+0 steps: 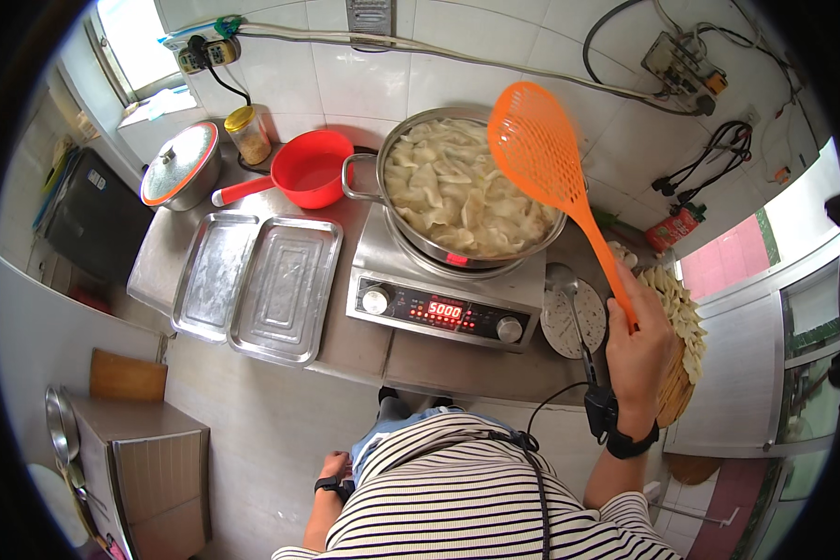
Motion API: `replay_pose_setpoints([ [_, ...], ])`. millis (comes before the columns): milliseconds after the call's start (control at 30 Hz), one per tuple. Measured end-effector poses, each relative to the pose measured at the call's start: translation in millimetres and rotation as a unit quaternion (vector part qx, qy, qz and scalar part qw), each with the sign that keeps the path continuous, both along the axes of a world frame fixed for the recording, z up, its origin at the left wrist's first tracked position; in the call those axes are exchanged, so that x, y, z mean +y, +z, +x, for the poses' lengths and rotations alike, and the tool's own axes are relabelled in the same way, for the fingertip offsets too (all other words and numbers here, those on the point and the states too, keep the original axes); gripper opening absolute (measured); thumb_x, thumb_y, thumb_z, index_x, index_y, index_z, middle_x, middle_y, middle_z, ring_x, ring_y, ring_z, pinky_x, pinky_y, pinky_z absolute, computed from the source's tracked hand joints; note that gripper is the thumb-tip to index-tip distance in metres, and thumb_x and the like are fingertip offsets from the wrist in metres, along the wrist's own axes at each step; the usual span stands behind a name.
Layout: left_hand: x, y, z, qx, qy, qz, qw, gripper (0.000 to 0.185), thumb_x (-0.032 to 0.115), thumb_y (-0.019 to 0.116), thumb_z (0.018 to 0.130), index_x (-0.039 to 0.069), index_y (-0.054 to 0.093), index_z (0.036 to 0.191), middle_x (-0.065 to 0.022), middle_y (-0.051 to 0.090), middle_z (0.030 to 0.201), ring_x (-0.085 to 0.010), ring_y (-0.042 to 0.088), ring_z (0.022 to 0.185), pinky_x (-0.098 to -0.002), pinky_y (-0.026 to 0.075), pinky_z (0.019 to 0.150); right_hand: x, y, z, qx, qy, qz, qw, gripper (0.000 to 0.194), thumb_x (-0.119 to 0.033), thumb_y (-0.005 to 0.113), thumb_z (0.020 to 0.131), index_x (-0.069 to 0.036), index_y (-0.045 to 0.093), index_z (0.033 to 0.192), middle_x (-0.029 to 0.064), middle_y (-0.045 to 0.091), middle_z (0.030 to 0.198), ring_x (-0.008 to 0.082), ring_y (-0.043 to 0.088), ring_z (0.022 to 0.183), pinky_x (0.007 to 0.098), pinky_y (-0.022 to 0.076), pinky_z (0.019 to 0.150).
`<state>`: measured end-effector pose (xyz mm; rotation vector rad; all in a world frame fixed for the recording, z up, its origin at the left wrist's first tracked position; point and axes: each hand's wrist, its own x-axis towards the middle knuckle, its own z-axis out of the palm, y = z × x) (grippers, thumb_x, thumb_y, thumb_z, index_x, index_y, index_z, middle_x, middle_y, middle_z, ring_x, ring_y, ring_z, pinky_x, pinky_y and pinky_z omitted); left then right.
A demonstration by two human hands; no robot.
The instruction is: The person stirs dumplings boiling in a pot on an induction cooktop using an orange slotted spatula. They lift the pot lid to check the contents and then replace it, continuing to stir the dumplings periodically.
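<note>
My right hand (638,350) grips the handle of an orange plastic slotted skimmer (542,150). Its perforated bowl is raised over the right side of a steel pot (366,178), hiding part of the rim. Dumplings (455,189) fill the pot, in cloudy liquid. The pot stands on a steel-cased electric cooker (448,301) with a lit red display and two knobs. Below my right hand, a metal ladle (563,278) rests on a speckled plate (567,327). My left hand (337,464) hangs by my hip, away from the counter; its fingers are partly hidden.
Left of the cooker are two steel trays (287,287), a red saucepan (313,168), a lidded pot (182,168) and a yellow-capped jar (248,136). Uncooked dumplings (686,322) lie on a wooden board (675,395) at right. Cables (448,50) run along the tiled wall.
</note>
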<state>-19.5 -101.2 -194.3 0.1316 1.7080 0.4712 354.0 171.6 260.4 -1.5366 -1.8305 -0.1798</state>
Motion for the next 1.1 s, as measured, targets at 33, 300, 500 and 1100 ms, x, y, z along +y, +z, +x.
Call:
replay_pose_setpoints([
  [33, 0.2, -1.1, -0.1, 0.001, 0.001, -0.008, 1.0, 0.029, 0.018, 0.054, 0.087, -0.001, 0.057, 0.108, -0.0083, 0.061, 0.08, -0.0178, 0.055, 0.058, -0.0319, 0.047, 0.051, 1.7, -0.8, -3.2, 0.001, 0.008, 0.009, 1.0, 0.046, 0.005, 0.062, 0.08, -0.011, 0.062, 0.123, 0.0118, 0.065, 0.096, 0.0253, 0.063, 0.078, 0.0331, 0.0505, 0.067],
  [300, -4.5, 6.9, 6.3, 0.004, -0.002, -0.012, 1.0, 0.027, 0.018, 0.053, 0.087, 0.001, 0.056, 0.108, -0.008, 0.06, 0.078, -0.0179, 0.054, 0.055, -0.032, 0.047, 0.05, 19.5, -13.1, -42.1, 0.132, 0.077, -0.079, 0.985, 0.043, 0.002, 0.061, 0.082, -0.008, 0.06, 0.124, 0.0135, 0.063, 0.091, 0.0251, 0.061, 0.072, 0.0324, 0.0488, 0.067],
  [500, -14.2, 4.1, 9.8, -0.004, 0.005, -0.005, 1.0, 0.026, 0.016, 0.053, 0.086, 0.001, 0.055, 0.106, -0.0085, 0.059, 0.077, -0.0191, 0.055, 0.055, -0.0331, 0.046, 0.049, 35.4, -27.5, -68.2, 0.176, 0.122, -0.134, 0.968, 0.042, -0.001, 0.06, 0.085, -0.006, 0.057, 0.126, 0.0164, 0.064, 0.095, 0.028, 0.062, 0.081, 0.034, 0.0482, 0.073],
  [1100, -10.5, 7.6, 2.4, -0.006, -0.007, 0.01, 1.0, 0.026, 0.02, 0.055, 0.089, -0.001, 0.054, 0.105, -0.0094, 0.06, 0.079, -0.019, 0.054, 0.056, -0.0325, 0.046, 0.05, 16.8, -15.2, -22.2, 0.119, 0.018, -0.043, 0.992, 0.045, 0.006, 0.06, 0.083, -0.005, 0.058, 0.127, 0.0131, 0.061, 0.091, 0.0227, 0.058, 0.073, 0.032, 0.0477, 0.065],
])
